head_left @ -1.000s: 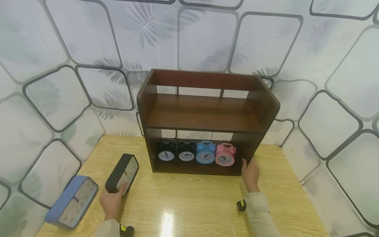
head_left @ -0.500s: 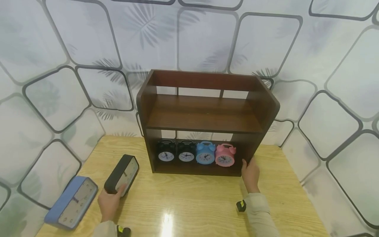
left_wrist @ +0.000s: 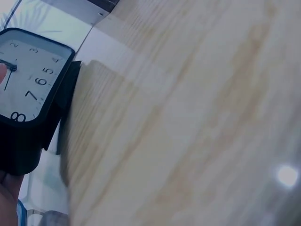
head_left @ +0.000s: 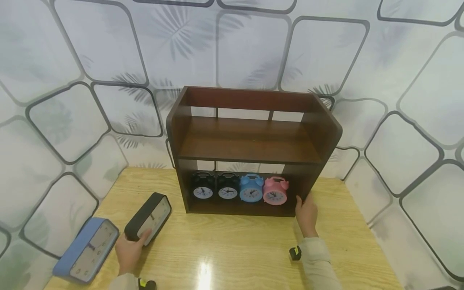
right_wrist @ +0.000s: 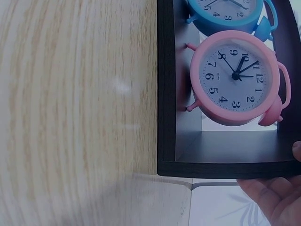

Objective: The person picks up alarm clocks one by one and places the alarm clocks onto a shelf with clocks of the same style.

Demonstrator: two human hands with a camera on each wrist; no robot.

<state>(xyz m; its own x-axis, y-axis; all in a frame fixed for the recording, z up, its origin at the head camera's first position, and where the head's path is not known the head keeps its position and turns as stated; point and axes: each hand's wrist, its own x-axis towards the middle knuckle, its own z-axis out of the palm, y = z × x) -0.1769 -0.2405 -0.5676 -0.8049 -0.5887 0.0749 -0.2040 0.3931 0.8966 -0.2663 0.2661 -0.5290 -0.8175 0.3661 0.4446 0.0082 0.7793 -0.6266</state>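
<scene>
My left hand (head_left: 128, 249) grips the near end of a black rectangular alarm clock (head_left: 145, 217), the thumb lying across its white face. The left wrist view shows this black clock (left_wrist: 35, 80) close up, its numerals readable. On the right, my right hand (head_left: 307, 213) holds the lower right side panel of a dark brown two-tier shelf (head_left: 250, 149). Its thumb is inside the panel and its fingers (right_wrist: 270, 195) are outside, in the right wrist view. A pink twin-bell clock (head_left: 275, 191) stands nearest to that hand, on the lower tier.
Left of the pink clock stand a blue twin-bell clock (head_left: 251, 188) and two black ones, the nearer to the blue being this black twin-bell clock (head_left: 228, 186). A blue rectangular clock (head_left: 88, 249) rests on the wooden table (head_left: 232, 245) at the left. Patterned walls (head_left: 253, 48) enclose the back and sides.
My left hand has drawn the black rectangular clock slightly left and nearer, turning it a little. My right hand keeps its hold on the shelf.
</scene>
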